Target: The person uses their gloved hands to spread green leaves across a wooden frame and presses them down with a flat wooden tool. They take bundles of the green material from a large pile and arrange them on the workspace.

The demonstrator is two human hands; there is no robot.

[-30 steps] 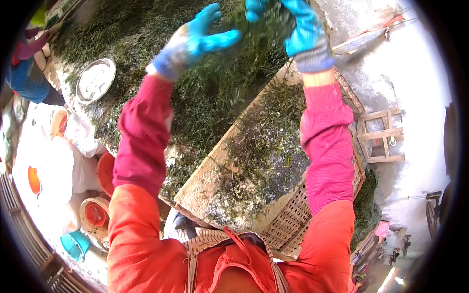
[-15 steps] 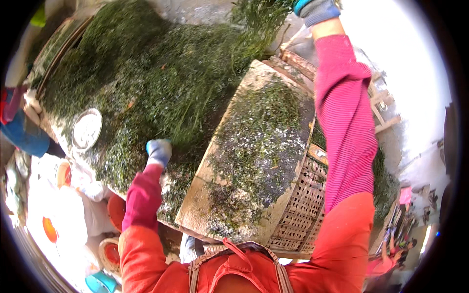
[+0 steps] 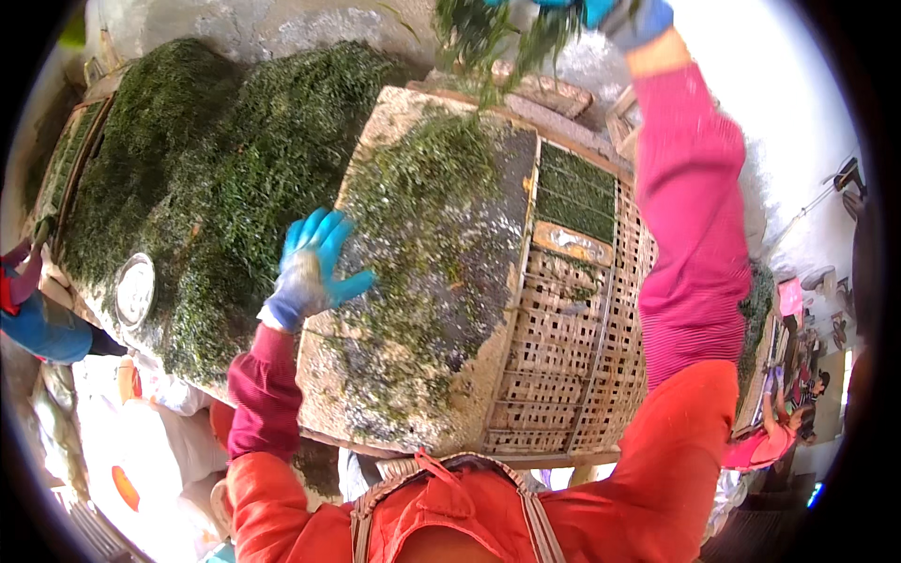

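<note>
My left hand (image 3: 310, 267), in a grey glove with blue fingers, is open with its fingers spread. It hovers at the left edge of a worn tan board (image 3: 324, 375) strewn with green weed and white grains. At the top edge, my right hand (image 3: 640, 21), in a matching glove and partly cut off, grips a clump of green seaweed (image 3: 469, 42) whose strands dangle over the board's far end. A large heap of the same seaweed (image 3: 282, 141) lies left of the board. Two white-grained dishes are not seen; one round white dish (image 3: 135, 290) rests at the heap's left side.
A slatted crate (image 3: 554, 347) adjoins the board's right side, with packed green weed (image 3: 577, 192) in its far part. At the left edge stands another person in a blue garment (image 3: 47, 324). White sacks (image 3: 164, 441) sit below left. More people (image 3: 770, 441) show at far right.
My left hand has come off the heap to the board and spread its fingers. My right hand still holds seaweed high up. The view has shifted, showing more of the crate.
</note>
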